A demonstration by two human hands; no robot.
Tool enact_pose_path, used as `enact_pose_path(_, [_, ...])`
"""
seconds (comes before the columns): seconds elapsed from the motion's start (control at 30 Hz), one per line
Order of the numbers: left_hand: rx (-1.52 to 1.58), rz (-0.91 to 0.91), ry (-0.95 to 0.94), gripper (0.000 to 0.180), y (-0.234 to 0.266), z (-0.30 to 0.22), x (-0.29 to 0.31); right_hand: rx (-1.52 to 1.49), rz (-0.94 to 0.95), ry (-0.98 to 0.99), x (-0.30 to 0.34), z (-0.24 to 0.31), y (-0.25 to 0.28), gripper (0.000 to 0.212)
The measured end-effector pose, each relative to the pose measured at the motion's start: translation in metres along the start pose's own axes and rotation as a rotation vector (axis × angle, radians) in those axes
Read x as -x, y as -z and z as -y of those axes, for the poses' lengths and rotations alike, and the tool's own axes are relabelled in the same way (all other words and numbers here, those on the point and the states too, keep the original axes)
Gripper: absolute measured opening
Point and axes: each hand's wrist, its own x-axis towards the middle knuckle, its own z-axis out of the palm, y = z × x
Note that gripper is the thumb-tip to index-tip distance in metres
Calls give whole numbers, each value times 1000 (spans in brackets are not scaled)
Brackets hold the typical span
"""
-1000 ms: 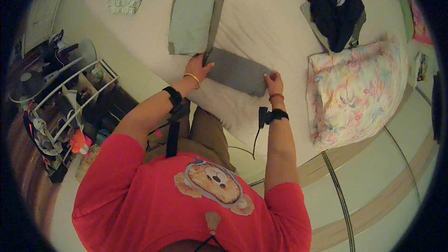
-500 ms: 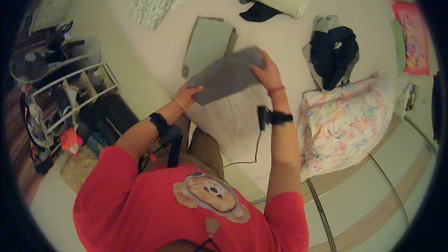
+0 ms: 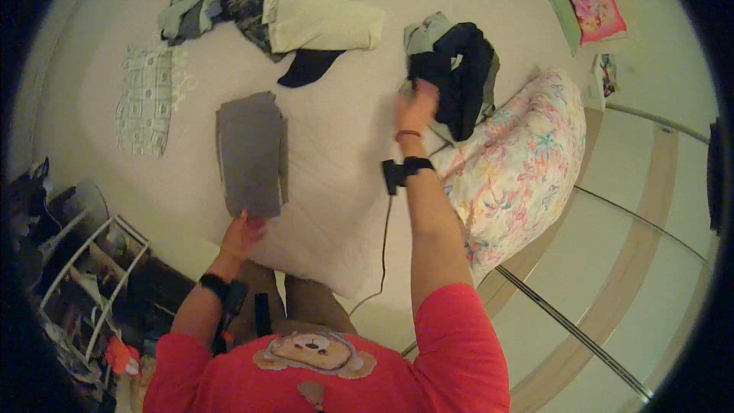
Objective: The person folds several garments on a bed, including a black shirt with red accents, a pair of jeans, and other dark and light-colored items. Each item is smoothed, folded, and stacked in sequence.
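A folded grey garment (image 3: 251, 154) lies on top of a small folded stack on the bed, left of centre. My left hand (image 3: 243, 235) touches its near edge, with thumb and fingers apart. Further right, my right hand (image 3: 417, 111) is at the near left side of a crumpled black garment (image 3: 468, 69); its fingers are smeared by motion. Grey cloth (image 3: 428, 33) shows beneath and beside the black garment. Both wrists wear black straps, and a cable hangs from the right one.
A floral pillow (image 3: 520, 168) lies to the right, beside pale cabinet panels (image 3: 604, 222). Cream folded cloth (image 3: 325, 19), a black piece (image 3: 310, 67) and patterned fabric (image 3: 144, 99) lie on the far part of the bed (image 3: 344, 138). A white-framed rack (image 3: 115, 291) stands at the left.
The grey folded garment, held between both hands before, now lies on the stack. My right hand has let go of it and moved to the black garment. The view has shifted.
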Motion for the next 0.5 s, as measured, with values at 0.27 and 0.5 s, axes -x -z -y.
enact_pose_path(0.27, [-424,285,334,33,-17,-8,42,195,134,-544,-44,-141,27,47])
enact_pose_path(0.5, [-759,500,148,49,-93,-12,21,-575,455,-315,59,-30,96,39])
